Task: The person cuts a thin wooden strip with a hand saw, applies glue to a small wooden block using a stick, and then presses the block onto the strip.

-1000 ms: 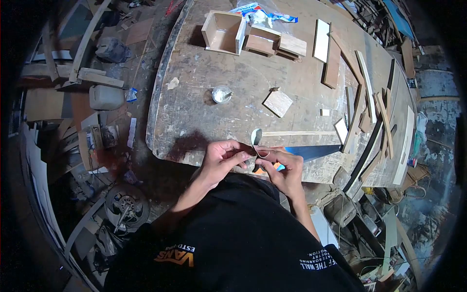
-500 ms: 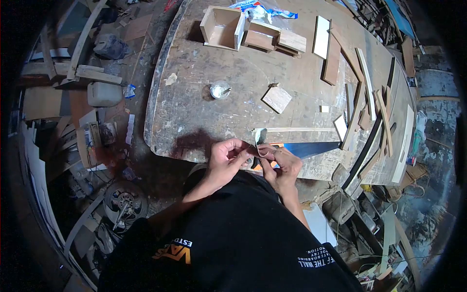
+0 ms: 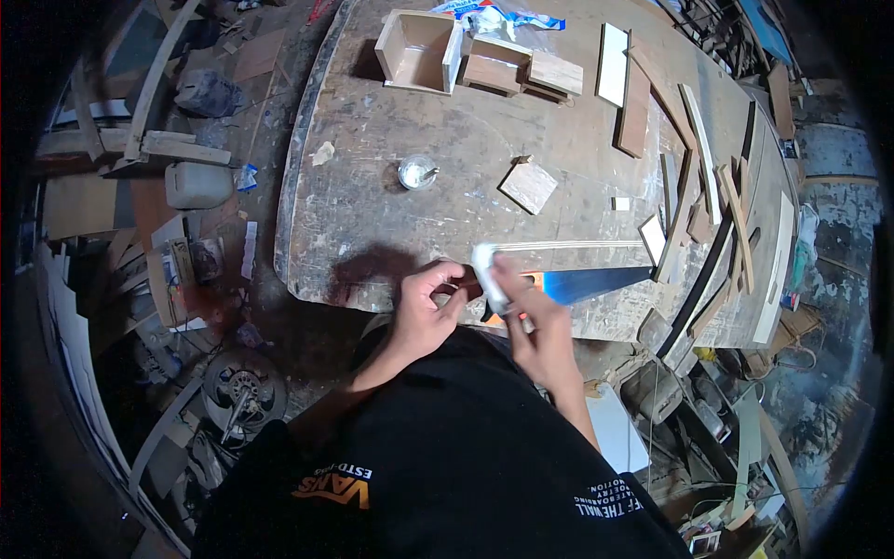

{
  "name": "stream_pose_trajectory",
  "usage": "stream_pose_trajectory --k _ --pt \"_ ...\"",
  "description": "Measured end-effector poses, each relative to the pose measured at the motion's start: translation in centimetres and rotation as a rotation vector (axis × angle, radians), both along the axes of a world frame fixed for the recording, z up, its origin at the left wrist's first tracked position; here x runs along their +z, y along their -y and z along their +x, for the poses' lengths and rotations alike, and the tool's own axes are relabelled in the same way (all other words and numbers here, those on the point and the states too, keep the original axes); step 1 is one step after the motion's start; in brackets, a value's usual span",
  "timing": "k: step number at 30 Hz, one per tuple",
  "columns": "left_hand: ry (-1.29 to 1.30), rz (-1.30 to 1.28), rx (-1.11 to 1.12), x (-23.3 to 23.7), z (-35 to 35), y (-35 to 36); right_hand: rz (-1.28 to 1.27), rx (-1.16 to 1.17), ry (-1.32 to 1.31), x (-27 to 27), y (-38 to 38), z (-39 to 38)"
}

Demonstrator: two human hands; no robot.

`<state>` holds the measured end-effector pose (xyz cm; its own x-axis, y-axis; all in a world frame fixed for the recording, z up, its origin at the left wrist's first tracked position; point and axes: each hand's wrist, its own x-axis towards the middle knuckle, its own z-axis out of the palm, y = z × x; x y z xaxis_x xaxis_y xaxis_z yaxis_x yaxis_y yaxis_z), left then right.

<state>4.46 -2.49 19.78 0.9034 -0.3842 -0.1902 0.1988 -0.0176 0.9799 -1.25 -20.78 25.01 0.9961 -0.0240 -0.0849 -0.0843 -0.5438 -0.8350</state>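
Observation:
My right hand is closed around a pale curled strip, like a piece of sandpaper, blurred by motion. Just left of it, my left hand has its thumb and fingers bent into a pinch; what sits at the fingertips is too small and dark to name. Both hands are over the table's near edge. Beneath the right hand lies a handsaw with an orange and black handle. Thin wooden strips lie just beyond the saw.
On the worn table stand an open wooden box, smaller wooden boxes and a cup of white paste. A square wood piece lies mid-table. Several boards and slats cover the right side. Scrap clutters the floor.
The pale strip has swung up and turned its whitish side to view. My right hand has turned over with it and drawn slightly away from my left, which stays nearly in place.

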Motion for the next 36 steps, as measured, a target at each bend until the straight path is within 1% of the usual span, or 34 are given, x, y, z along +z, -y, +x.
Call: stream_pose_trajectory --k 1,4,5,7,8,9,12,13,14,16,17,18,20,21,22,23,24,25,28,32,33,35,36 --pt "-0.024 -0.036 0.027 0.0 0.0 0.1 -0.036 0.062 -0.061 0.9 -0.6 0.1" --pt "-0.104 -0.120 0.155 0.4 -0.1 -0.2 -0.148 0.050 -0.127 -0.3 0.3 -0.1" --pt "-0.075 -0.046 0.123 0.7 -0.1 -0.7 -0.032 -0.095 -0.143 -0.7 0.0 -0.2" --pt "0.004 0.031 0.068 0.8 0.1 -0.6 -0.002 -0.059 -0.057 -0.8 0.0 -0.8" --pt "0.049 0.047 0.038 0.6 0.1 -0.7 0.016 -0.043 -0.025 0.4 -0.7 -0.6" --pt "0.100 0.063 0.006 0.4 0.1 -0.8 0.019 0.083 -0.007 0.9 -1.1 -0.2" --pt "-0.068 -0.116 0.179 0.2 0.0 -0.7 -0.202 0.156 -0.046 -2.0 0.0 -1.9" --pt "-0.022 -0.013 0.152 0.3 0.2 -1.3 -0.154 0.114 -0.088 -2.3 0.3 -2.2" --pt "-0.024 0.001 0.121 0.3 0.4 -1.3 -0.076 0.030 -0.049 -2.6 0.1 -2.7" --pt "-0.041 0.034 0.050 0.3 0.2 -1.4 0.082 -0.147 0.016 1.1 -2.0 -1.1" --pt "0.085 0.054 0.038 -0.6 0.0 -1.4 0.047 -0.013 0.005 1.1 -2.0 -1.2" --pt "-0.038 -0.075 0.111 -0.8 -0.4 -0.9 -0.090 0.097 0.066 0.8 -2.5 -0.8" --pt "-0.400 -0.163 0.146 -1.1 0.0 -1.3 -0.057 0.076 -0.079 -1.3 -1.4 -2.3" --pt "-0.534 -0.174 0.144 -1.1 0.6 -2.0 -0.129 0.086 -0.079 -2.6 -0.5 -3.0" --pt "-0.591 -0.189 0.123 -1.1 1.0 -2.4 -0.196 0.087 -0.093 -2.6 -0.2 -3.2" --pt "-0.668 -0.270 0.151 -1.0 0.9 -2.5 -0.140 0.014 -0.101 -2.5 -0.2 -3.4" --pt "-0.742 -0.353 0.180 -1.0 1.0 -2.6 -0.082 0.007 -0.110 -2.6 -0.2 -3.3" --pt "-0.783 -0.411 0.140 -0.7 1.2 -2.7 -0.025 -0.003 -0.121 -2.4 -0.1 -3.0" --pt "-0.880 -0.460 0.109 -1.1 1.6 -2.8 0.095 -0.069 -0.164 -0.7 -0.6 -1.3" --pt "-0.879 -0.343 0.187 -1.4 1.8 -3.1 0.161 -0.202 -0.270 0.4 -0.7 -1.3" --pt "-0.879 -0.394 0.182 -1.6 1.6 -3.3 0.178 -0.244 -0.302 0.6 -0.8 -1.4" --pt "-0.874 -0.499 0.162 -2.1 1.5 -3.5 0.165 -0.213 -0.170 0.4 -1.0 -1.2" --pt "-0.916 -0.493 0.154 -1.7 1.6 -3.4 0.154 -0.200 -0.106 0.3 -0.9 -1.2"
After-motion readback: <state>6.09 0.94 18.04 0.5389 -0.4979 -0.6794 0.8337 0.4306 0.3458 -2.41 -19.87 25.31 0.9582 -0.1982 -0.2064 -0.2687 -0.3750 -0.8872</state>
